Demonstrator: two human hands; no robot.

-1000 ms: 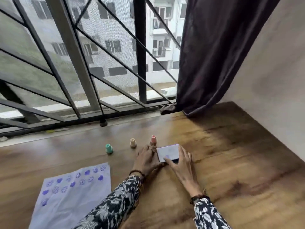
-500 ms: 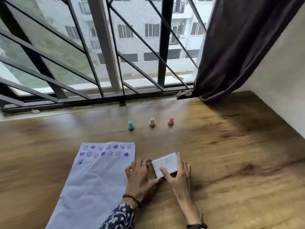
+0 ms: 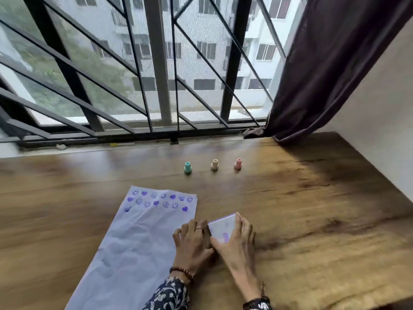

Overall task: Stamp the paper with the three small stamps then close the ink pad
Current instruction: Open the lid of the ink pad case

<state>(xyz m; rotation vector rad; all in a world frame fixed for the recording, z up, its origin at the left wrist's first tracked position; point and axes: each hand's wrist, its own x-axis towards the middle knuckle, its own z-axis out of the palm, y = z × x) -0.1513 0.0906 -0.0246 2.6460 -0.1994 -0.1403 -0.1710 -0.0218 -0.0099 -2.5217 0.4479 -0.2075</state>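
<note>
A white sheet of paper (image 3: 138, 238) lies on the wooden table, its far end covered with several purple smiley and heart prints. Three small stamps stand upright in a row beyond it: teal stamp (image 3: 187, 167), cream stamp (image 3: 214, 164), pink stamp (image 3: 238, 163). The white ink pad (image 3: 222, 225) with purple edging lies flat just right of the paper. My left hand (image 3: 193, 241) presses against its left side. My right hand (image 3: 235, 241) lies over its right side and near corner. Both hands hold the pad.
The wooden table (image 3: 312, 220) runs to a window sill with a black metal grille (image 3: 156, 74) at the back. A dark curtain (image 3: 324, 70) hangs at the back right beside a pale wall (image 3: 384, 108).
The ink pad and both hands have come back from beside the pink stamp to a spot next to the paper's right edge. The view has tilted down and shifted.
</note>
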